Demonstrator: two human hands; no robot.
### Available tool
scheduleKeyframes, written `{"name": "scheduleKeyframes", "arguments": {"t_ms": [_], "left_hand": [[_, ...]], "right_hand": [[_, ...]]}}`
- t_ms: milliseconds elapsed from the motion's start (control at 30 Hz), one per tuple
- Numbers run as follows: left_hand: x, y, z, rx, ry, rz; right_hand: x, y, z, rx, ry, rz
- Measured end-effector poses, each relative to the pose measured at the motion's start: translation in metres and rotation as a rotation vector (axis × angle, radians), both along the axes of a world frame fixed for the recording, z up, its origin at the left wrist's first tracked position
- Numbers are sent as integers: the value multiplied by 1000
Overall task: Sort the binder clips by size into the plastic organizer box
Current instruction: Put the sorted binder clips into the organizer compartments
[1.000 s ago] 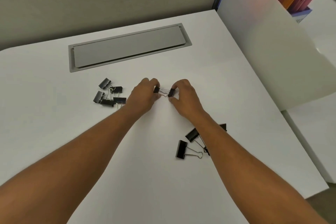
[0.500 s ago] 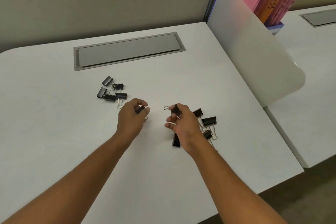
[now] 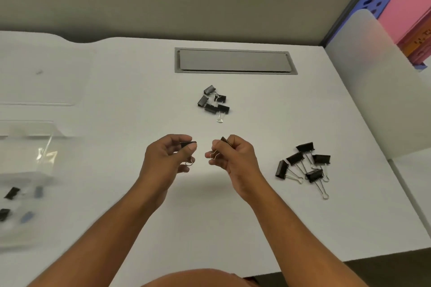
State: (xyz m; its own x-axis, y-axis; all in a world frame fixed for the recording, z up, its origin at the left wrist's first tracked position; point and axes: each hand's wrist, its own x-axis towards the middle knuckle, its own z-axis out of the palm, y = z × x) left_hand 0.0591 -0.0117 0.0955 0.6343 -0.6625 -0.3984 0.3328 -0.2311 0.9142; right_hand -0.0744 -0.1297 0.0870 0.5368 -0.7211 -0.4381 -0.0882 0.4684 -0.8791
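Observation:
My left hand [image 3: 169,157] pinches a small black binder clip [image 3: 188,144] above the white desk [image 3: 233,216]. My right hand [image 3: 233,158] pinches another small black clip [image 3: 224,141], its wire handles pointing left. A pile of several small clips [image 3: 214,103] lies beyond my hands. A group of several larger clips [image 3: 303,168] lies to the right. The clear plastic organizer box [image 3: 25,184] sits blurred at the left edge, with a few small clips [image 3: 11,193] inside.
A grey cable hatch [image 3: 234,61] is set into the desk at the back. A white divider panel [image 3: 373,86] stands at the right, with pink and orange folders [image 3: 410,7] in a blue rack behind it. The desk's front edge runs near my arms.
The view swung left, bringing the organizer box into sight. Both hands lifted off the desk and drew apart, each carrying a small clip.

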Motion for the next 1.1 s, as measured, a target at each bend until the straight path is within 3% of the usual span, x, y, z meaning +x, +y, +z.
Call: {"name": "scheduleKeyframes", "arguments": {"t_ms": [200, 567, 933, 1100], "left_hand": [[75, 96, 8, -38, -6, 126], [209, 275, 7, -33, -42, 502], [255, 366, -1, -26, 20, 758], [262, 378, -10, -9, 32, 768]], "right_hand": [[85, 80, 21, -100, 40, 131], [256, 233, 13, -324, 52, 554], [436, 305, 7, -945, 108, 878], [476, 312, -18, -1078, 185, 955]]}}
